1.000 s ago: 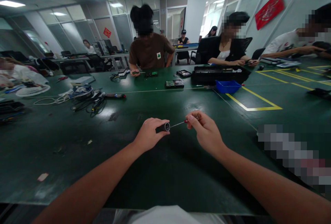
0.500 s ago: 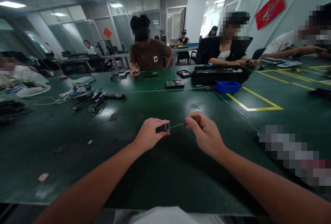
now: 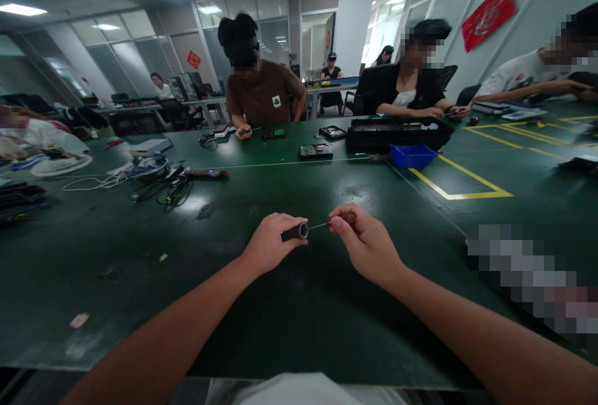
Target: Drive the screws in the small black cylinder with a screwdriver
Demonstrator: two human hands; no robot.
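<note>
My left hand (image 3: 268, 243) is closed around a dark cylinder (image 3: 295, 231), whose round, hollow-looking end faces right. In my right hand (image 3: 362, 237) is a screwdriver (image 3: 347, 217) with an amber-brown handle and a red collar, pinched between thumb and fingers. Its thin metal shaft points left to the open end of the cylinder. Whether the tip is inside or just at the rim, I cannot tell. Both hands are held over the green table (image 3: 261, 336), near its front middle.
Cables (image 3: 163, 187) and a pen-like tool (image 3: 208, 174) lie at the left. Ahead are an opened hard drive (image 3: 316, 151), a blue tray (image 3: 413, 156) and a long black housing (image 3: 397, 135). A blurred-out object (image 3: 532, 274) lies at the right. Co-workers sit across the table.
My right hand has moved slightly left with the screwdriver, and its handle has turned into clearer view. My left hand and the cylinder stay nearly still. The co-worker opposite leans left.
</note>
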